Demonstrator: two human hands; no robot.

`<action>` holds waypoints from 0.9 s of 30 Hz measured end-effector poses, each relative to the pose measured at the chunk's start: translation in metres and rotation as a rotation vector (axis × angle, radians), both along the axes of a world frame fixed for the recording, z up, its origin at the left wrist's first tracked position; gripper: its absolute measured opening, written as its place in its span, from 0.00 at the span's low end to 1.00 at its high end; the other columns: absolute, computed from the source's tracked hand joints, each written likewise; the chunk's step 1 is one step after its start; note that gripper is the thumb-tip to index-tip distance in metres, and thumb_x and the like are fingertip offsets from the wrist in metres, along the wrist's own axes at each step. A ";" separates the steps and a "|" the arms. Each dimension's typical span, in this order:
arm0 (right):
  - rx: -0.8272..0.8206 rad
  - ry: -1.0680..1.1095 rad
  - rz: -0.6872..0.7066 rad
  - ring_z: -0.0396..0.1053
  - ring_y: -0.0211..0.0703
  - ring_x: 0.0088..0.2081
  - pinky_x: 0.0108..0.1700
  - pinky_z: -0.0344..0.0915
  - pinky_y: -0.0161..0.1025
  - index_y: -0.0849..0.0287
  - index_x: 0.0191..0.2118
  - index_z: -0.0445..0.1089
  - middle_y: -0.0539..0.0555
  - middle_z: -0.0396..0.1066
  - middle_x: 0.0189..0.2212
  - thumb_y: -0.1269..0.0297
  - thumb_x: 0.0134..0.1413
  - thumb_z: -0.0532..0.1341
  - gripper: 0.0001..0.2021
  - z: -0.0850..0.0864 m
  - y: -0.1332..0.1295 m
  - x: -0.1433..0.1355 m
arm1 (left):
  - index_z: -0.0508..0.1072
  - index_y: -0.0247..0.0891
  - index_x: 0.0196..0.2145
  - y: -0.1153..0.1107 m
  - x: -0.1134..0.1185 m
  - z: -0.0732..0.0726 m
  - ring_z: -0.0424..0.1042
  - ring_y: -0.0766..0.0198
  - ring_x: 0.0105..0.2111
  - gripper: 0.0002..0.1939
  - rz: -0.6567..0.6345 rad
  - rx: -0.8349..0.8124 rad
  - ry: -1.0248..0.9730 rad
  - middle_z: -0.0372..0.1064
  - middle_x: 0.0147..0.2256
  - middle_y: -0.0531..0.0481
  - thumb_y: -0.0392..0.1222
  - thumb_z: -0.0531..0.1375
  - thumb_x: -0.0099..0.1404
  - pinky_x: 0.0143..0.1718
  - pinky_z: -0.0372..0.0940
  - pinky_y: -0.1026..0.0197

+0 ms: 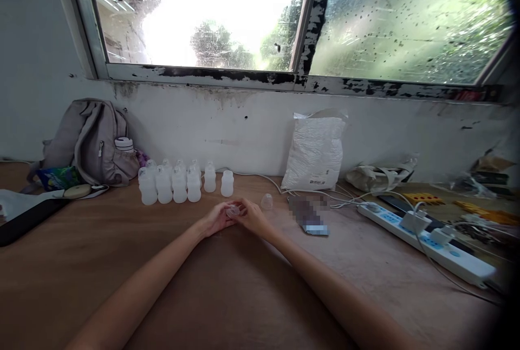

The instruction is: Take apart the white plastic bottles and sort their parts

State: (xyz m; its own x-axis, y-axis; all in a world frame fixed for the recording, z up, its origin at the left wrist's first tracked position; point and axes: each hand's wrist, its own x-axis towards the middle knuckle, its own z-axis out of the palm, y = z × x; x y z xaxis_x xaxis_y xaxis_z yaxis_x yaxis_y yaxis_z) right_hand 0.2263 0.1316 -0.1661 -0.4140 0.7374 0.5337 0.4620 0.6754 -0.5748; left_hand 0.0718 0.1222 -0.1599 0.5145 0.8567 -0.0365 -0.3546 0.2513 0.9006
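Observation:
My left hand (216, 219) and my right hand (249, 216) meet over the middle of the table. Between their fingers is a small clear bottle top (232, 211); its exact shape is partly hidden. Both hands are closed around it. Just right of my right hand, a clear dome cap (267, 201) stands on the table. Behind my hands is a whitish baby bottle (227, 184) with no dome on it. To the left, several similar baby bottles (164, 186) with clear domed tops stand upright in rows.
A grey backpack (91, 144) leans at the back left, near a black case (32, 220). A white plastic bag (314, 152) stands against the wall. At right lie a blurred flat packet (317, 229), a power strip (426, 241) and loose cables (422, 239).

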 end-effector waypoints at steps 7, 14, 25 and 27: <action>-0.091 0.063 -0.098 0.68 0.39 0.34 0.34 0.66 0.34 0.63 0.42 0.61 0.56 0.69 0.34 0.63 0.48 0.58 0.15 0.003 0.009 0.010 | 0.64 0.35 0.46 0.005 0.003 -0.014 0.68 0.61 0.41 0.22 0.252 0.294 0.254 0.67 0.43 0.43 0.29 0.58 0.51 0.42 0.64 0.58; -0.064 -0.096 -0.194 0.64 0.43 0.39 0.41 0.61 0.40 0.63 0.44 0.62 0.58 0.65 0.38 0.70 0.44 0.58 0.17 0.021 0.011 0.032 | 0.70 0.35 0.36 0.011 0.001 -0.016 0.66 0.61 0.41 0.14 0.392 0.543 0.464 0.67 0.40 0.45 0.37 0.63 0.49 0.46 0.60 0.57; -0.126 -0.439 -0.114 0.64 0.46 0.40 0.42 0.58 0.38 0.64 0.39 0.67 0.59 0.65 0.37 0.72 0.38 0.62 0.16 0.016 0.019 0.045 | 0.70 0.37 0.36 0.018 -0.010 -0.022 0.68 0.61 0.35 0.13 0.456 0.676 0.694 0.68 0.36 0.47 0.36 0.60 0.50 0.40 0.63 0.58; -0.132 -0.462 -0.109 0.64 0.46 0.39 0.40 0.59 0.38 0.64 0.40 0.67 0.59 0.66 0.37 0.68 0.39 0.63 0.17 0.016 0.018 0.042 | 0.70 0.38 0.36 0.016 -0.012 -0.020 0.68 0.59 0.37 0.11 0.443 0.694 0.719 0.69 0.36 0.47 0.38 0.59 0.52 0.43 0.61 0.57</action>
State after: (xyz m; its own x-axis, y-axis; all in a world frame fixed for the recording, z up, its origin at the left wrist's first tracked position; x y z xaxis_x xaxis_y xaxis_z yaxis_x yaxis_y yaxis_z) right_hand 0.2686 0.1497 -0.1500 -0.5021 0.8386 0.2114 0.7525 0.5441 -0.3710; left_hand 0.0594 0.1383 -0.1799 0.2071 0.9108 0.3571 0.3774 -0.4112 0.8298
